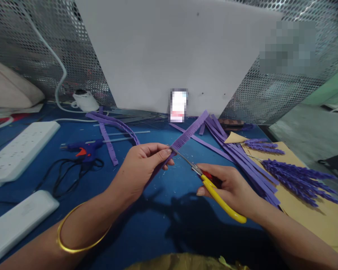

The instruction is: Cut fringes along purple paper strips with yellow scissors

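Observation:
My left hand (145,163) pinches a long purple foam strip (190,131) whose far part is cut into a fine fringe. The strip runs up and to the right over the blue table. My right hand (228,185) grips yellow-handled scissors (214,189), and their blades (186,160) meet the strip's edge just beside my left fingertips. A gold bangle (73,234) circles my left forearm.
A pile of purple strips (242,157) lies to the right, beside finished purple flower stems (295,180) on brown paper. More strips (112,131), a blue glue gun (84,148) with black cord and two white power strips (19,148) lie left. A white board (169,56) and perforated metal screen stand behind.

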Motion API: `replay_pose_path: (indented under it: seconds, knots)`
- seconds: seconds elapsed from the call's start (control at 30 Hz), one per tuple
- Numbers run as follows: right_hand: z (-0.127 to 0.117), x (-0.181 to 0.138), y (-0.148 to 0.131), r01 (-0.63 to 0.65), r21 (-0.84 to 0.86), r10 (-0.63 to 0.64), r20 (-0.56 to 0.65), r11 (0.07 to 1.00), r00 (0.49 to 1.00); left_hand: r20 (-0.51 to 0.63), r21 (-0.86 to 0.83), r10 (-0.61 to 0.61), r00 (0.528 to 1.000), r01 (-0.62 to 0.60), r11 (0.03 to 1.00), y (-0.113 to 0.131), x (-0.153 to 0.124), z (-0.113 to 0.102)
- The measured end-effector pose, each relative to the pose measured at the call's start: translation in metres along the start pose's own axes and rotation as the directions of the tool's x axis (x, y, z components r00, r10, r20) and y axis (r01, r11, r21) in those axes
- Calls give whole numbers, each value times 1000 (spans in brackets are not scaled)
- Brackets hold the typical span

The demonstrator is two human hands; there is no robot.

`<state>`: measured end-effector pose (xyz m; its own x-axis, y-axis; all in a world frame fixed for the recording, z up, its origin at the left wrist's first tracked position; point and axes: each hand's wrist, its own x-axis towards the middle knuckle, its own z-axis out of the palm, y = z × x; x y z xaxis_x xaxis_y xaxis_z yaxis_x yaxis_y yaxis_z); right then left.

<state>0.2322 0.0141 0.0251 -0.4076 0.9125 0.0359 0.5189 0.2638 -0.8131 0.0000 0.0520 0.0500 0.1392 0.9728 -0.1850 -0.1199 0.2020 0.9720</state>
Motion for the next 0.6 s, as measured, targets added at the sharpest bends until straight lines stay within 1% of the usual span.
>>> replay_pose_path:
  seconds: [0.17,0.23,0.33,0.4,0.6]
  knots:
    - [0,0,0,-24,27,24,25,999,999,6,20,25,1000,-25,999,1,0,0]
    - [-1,0,-1,-34,33,33,37,999,999,23,-12,2,1000,-2,1000,1,0,-1]
    - [-2,0,-2,-34,41,33,43,999,999,54,-80,-61,997,65,995,2,1,-2]
    - [-3,1,-2,-30,53,28,39,998,999,66,-98,-76,995,82,992,3,1,-2]
    - [-4,1,-1,-23,58,23,4,998,1000,34,-84,-50,998,52,995,4,1,1]
